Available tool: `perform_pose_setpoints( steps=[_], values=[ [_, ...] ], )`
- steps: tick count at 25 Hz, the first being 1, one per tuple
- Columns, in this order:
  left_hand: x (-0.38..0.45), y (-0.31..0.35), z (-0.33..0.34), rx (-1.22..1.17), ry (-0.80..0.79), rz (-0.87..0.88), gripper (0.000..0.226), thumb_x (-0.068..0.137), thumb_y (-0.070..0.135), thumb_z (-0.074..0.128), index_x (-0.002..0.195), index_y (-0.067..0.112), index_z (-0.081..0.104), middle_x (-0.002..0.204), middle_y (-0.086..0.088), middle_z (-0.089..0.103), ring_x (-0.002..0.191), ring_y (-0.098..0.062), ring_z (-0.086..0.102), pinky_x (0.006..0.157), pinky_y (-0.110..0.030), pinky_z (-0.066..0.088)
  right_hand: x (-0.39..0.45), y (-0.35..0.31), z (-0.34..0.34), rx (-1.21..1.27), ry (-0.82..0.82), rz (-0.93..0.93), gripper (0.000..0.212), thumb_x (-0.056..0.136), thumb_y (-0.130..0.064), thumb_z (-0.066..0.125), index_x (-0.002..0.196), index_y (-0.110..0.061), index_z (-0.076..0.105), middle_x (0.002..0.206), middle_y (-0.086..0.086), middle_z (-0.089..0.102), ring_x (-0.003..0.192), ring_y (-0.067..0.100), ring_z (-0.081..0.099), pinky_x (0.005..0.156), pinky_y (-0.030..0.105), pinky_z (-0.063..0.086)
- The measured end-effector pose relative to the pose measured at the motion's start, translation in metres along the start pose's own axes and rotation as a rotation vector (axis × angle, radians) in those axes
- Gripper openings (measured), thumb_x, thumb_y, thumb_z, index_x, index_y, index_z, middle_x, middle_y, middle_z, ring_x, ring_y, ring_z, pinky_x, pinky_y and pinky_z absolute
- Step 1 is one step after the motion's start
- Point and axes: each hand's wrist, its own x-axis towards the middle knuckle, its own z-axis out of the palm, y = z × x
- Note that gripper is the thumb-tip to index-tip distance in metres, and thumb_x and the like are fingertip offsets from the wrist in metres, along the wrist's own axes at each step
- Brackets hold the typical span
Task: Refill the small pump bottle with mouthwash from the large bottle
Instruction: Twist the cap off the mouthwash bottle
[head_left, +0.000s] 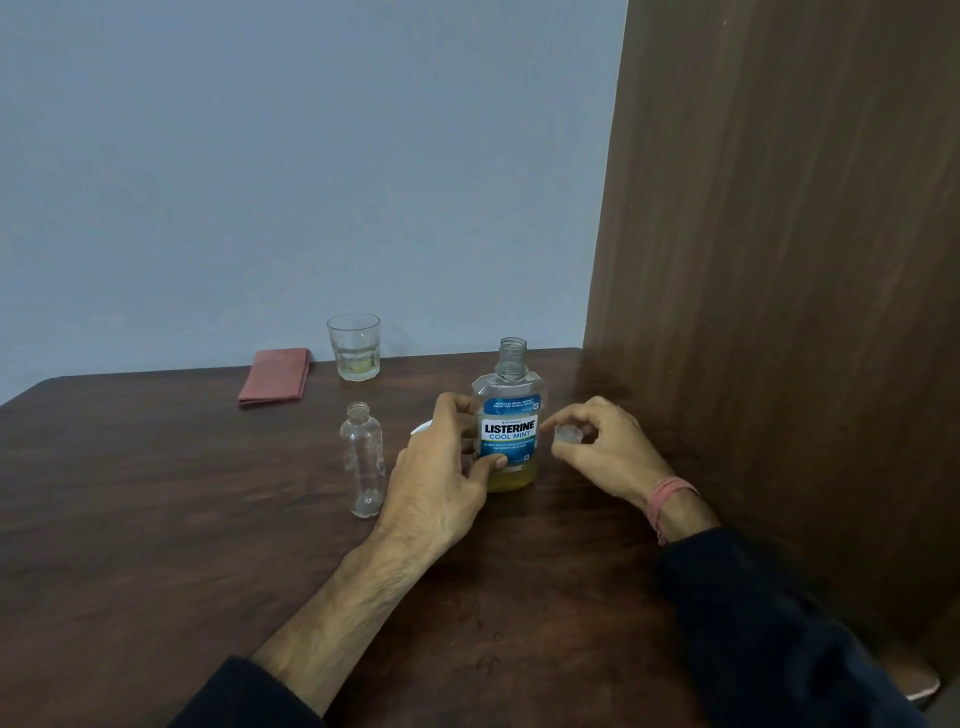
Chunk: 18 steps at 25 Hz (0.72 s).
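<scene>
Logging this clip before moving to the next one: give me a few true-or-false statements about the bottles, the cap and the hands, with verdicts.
1. The large mouthwash bottle stands upright with its neck open. True.
2. The left hand lifts the small bottle. False: it grips the large mouthwash bottle; the small bottle stands alone on the table.
3. The right hand holds a small clear cap. True.
4. The small bottle is full of liquid. False: it looks empty, with its neck open.
5. The glass stands in front of the small bottle. False: it stands behind it, near the wall, beside a folded red cloth.
</scene>
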Motion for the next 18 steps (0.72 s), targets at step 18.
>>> perform_pose_setpoints(
  steps=[18],
  values=[
    [-0.003, -0.008, 0.004, -0.062, 0.031, 0.040, 0.069, 0.098, 0.015, 0.089, 0.154, 0.029, 0.050, 0.143, 0.020, 0.070, 0.131, -0.001, 0.069, 0.116, -0.029, 0.059, -0.013, -0.016, 0.004, 0.163, 0.230, -0.262, 0.052, 0.098, -0.068, 0.046, 0.145, -0.047, 0.051, 0.127, -0.019, 0.061, 0.128, 0.003, 0.052, 0.102, 0.030, 0.046]
  ],
)
